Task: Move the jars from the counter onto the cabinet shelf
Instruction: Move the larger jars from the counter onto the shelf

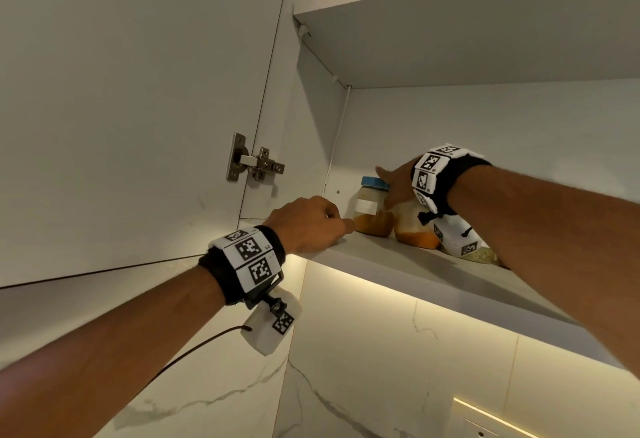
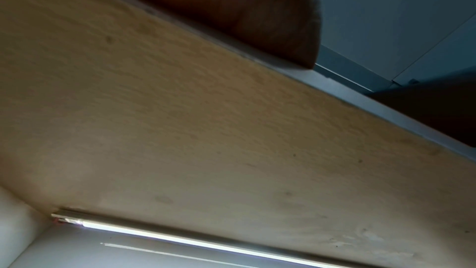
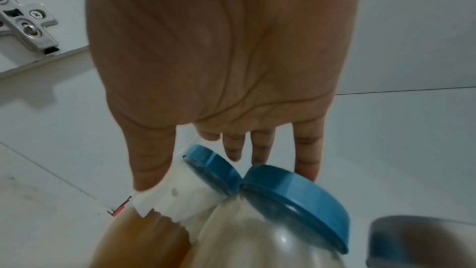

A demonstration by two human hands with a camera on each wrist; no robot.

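Head view: two jars with blue lids, the labelled jar [image 1: 372, 211] to the left and a second jar [image 1: 414, 226] touching it on its right, were seen standing on the cabinet shelf [image 1: 398, 266], near its far left corner. A third container, mostly hidden behind the right wrist, stood further right. The right hand [image 1: 398, 185] was held flat against the jars, fingers straight, nothing gripped. The left hand [image 1: 311, 224] was rested on the shelf's near edge, fingers curled and apparently empty. The counter was not shown, so any remaining jars could not be judged.

Left wrist view: only the shelf's underside [image 2: 206, 129] and a light strip [image 2: 195, 244] were shown; the fingers were not visible.

Right wrist view: the open palm was spread above both lids, with the thumb [image 3: 152, 160] laid on the white label [image 3: 177, 197]. Placement was judged essentially complete.
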